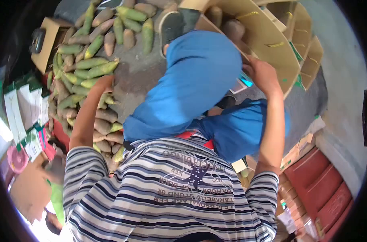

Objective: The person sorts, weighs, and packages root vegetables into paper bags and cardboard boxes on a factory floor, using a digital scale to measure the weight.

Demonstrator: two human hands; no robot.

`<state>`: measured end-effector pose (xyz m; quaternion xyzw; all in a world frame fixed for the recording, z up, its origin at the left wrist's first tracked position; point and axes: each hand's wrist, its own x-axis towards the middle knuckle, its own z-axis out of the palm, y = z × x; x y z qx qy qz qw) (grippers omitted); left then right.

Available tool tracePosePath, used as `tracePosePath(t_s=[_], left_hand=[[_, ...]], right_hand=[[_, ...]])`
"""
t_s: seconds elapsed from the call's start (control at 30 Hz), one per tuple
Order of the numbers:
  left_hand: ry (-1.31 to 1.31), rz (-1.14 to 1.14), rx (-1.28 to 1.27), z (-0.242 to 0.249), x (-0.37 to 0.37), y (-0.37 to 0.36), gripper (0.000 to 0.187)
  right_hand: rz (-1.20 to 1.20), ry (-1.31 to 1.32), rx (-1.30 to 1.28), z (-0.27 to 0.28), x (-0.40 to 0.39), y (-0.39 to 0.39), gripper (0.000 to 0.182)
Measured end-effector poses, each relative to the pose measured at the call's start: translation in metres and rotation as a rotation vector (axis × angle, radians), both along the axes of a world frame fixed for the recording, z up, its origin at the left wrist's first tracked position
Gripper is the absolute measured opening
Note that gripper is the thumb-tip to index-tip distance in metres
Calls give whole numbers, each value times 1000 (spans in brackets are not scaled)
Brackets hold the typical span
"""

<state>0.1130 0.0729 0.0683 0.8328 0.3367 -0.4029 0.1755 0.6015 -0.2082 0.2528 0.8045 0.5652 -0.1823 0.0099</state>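
Observation:
My left hand [105,83] reaches to the pile of green and brown root vegetables [86,74] on the left; its fingers are bent and partly hidden, so any grip cannot be made out. On the right, my right hand [262,74] is at the near edge of an open cardboard box [272,24], fingers curled at its wall. Inside that box lie a few brown roots [234,30]. A phone-like object [238,86] lies just below my right hand, beside my blue-trousered leg.
Further open boxes [311,60] stand at the right. A small carton [46,54] with a black device [38,40] is at the upper left. Red panels [320,185] lie lower right. Part of another person's hand [53,222] shows lower left.

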Motion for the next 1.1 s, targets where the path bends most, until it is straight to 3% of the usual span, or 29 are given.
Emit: tracePosePath(t_s=[0.17,0.27,0.33,0.4,0.5,0.57,0.63,0.67,0.73,0.8,0.83,0.87,0.9,1.03,1.1], left_hand=[[-754,370,-358,16,48,18,38],[-1090,221,-93,80,113,9,34],[-1055,391,-44,149,147,6,32],[-1290,320,30,198,174,5,32],[-1550,441,-125,260,210,-18,29],[-1722,222,-137,271,237,-22,33],[-1642,264,-233,276,260,-35,36],[-1585,66,-195,272,273,-30,39],[-1543,-8,-190,271,302,-59,52],[-1447,0,-171,233,308,-63,40],[-1636,54,-101,207,310,-66,44],[-1560,106,-137,199,299,-68,46],[-1533,87,-2,183,285,-66,43],[-1207,448,68,104,212,-50,34],[-937,403,292,47,159,-31,36]], right_hand=[[-20,46,36,-6,2,-4,23],[-26,72,11,-2,1,-4,28],[-20,55,51,-5,1,-4,22],[-28,49,66,-6,1,-4,19],[-60,56,49,-2,0,-4,19],[-62,66,33,-1,-3,-2,19],[-28,53,68,-3,-1,-3,20],[-8,47,85,-4,0,-4,21],[-33,21,-3,1,0,-3,22],[-10,-11,-111,1,0,0,25],[-7,24,-31,-4,-1,-4,27],[0,53,-17,-4,0,-4,29],[18,10,-42,-1,-2,-3,28],[-1,15,-34,3,-2,2,27],[-7,32,-17,6,-5,3,28]])
